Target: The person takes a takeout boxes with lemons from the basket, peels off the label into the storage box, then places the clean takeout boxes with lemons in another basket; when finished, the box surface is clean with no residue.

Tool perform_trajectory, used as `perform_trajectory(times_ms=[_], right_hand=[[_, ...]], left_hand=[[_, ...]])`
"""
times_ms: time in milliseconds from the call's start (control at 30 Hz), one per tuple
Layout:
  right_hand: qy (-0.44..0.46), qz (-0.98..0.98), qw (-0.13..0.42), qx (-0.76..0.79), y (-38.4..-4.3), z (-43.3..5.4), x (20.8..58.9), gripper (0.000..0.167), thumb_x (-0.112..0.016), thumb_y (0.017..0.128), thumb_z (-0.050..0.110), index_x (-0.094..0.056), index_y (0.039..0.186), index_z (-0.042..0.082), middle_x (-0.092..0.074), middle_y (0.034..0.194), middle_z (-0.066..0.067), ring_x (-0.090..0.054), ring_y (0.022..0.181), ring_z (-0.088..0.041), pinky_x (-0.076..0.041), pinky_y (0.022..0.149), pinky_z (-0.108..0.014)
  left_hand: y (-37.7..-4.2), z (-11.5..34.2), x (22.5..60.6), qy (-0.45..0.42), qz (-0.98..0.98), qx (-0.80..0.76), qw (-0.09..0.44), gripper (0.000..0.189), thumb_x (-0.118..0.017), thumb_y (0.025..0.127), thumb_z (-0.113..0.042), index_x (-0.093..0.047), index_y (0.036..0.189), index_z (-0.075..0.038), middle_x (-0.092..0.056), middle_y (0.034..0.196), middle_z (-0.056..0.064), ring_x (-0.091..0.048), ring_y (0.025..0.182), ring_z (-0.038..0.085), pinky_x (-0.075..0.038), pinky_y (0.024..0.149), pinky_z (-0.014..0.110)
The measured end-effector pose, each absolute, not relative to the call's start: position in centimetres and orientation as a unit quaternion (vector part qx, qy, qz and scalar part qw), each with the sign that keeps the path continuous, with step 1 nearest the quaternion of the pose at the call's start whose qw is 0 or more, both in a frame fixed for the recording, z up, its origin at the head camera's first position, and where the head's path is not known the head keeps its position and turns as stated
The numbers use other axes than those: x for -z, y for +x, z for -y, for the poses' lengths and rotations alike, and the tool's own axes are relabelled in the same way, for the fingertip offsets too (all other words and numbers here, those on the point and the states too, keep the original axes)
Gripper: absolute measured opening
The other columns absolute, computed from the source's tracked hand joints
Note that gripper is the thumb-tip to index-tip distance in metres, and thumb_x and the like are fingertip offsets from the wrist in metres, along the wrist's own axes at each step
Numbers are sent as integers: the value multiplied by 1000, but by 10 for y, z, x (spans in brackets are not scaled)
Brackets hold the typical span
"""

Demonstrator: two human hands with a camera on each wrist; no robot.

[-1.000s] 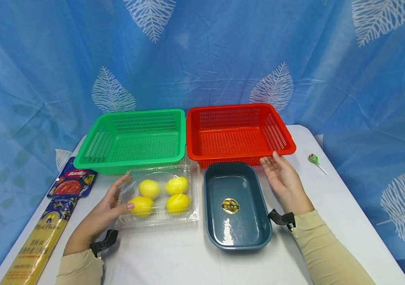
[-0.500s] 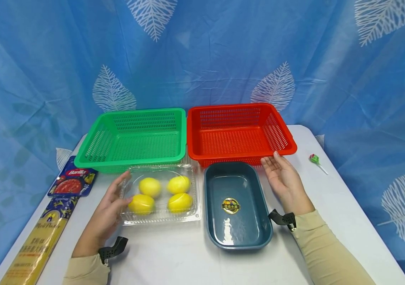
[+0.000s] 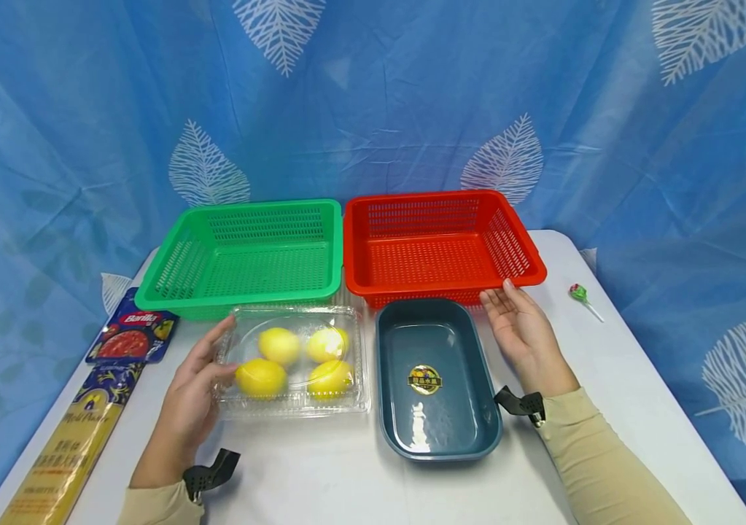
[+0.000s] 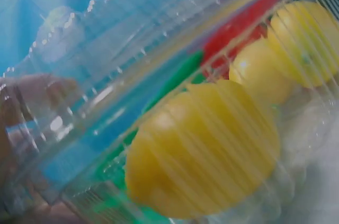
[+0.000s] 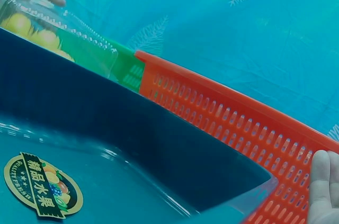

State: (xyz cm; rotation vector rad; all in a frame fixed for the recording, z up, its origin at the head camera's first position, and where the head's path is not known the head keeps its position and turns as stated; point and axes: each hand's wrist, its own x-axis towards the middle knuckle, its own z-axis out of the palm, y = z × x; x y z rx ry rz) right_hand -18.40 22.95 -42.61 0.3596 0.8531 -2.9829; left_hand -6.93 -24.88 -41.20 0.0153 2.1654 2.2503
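A clear plastic clamshell box with several lemons inside lies left of centre in the head view. My left hand grips its left side, thumb at the front and fingers behind. Through the ribbed plastic, the left wrist view shows lemons close up. My right hand is palm up with relaxed fingers, holding nothing. It is at the front right of the red basket; whether the fingertips touch the basket cannot be made out. Between the hands stands a dark blue tray with a fruit sticker.
A green basket stands behind the box, beside the red one. On the left lie a Barilla pouch and a long yellow pasta packet. A lollipop lies at the table's right side. Blue curtain hangs behind.
My left wrist has swung to the right and nearer the front. The clamshell box has shifted slightly right, and the lemons have moved a little inside. My right hand stays in place.
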Motion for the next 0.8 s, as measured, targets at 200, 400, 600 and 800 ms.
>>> perform_trajectory(times_ms=[200, 400, 600, 800], right_hand=[[121, -273, 6, 954, -184, -229, 426, 22, -60, 107, 8, -52, 126, 1, -61, 106, -10, -63, 99, -20, -53, 101, -30], [118, -270, 6, 956, -184, -230, 427, 22, -63, 106, 9, -53, 125, 2, -61, 106, -11, -64, 99, -20, -53, 101, -30], [110, -273, 8, 956, -185, -230, 428, 19, -62, 106, 9, -55, 123, 2, -62, 108, -11, -64, 100, -21, -53, 101, -31], [108, -279, 8, 954, -185, -231, 429, 22, -60, 107, 10, -53, 127, 3, -60, 111, -11, -63, 101, -20, -52, 102, -30]], left_hand=[[-63, 246, 404, 4, -697, -717, 0, 71, -42, 102, 10, -34, 167, -18, -2, 176, 4, 7, 157, 33, -43, 100, 22], [-53, 247, 393, -41, -696, -717, -5, 70, -43, 103, 9, -39, 165, -22, -7, 174, 16, -55, 132, 30, -53, 61, 16], [-41, 250, 379, -88, -686, -722, -19, 67, -41, 105, 6, -43, 164, -27, -7, 174, 18, -69, 66, 19, -31, 35, 19], [-40, 248, 365, -61, -667, -741, -42, 66, -37, 106, 8, -44, 163, -22, -5, 174, 15, -51, 47, 8, -23, 35, 28]])
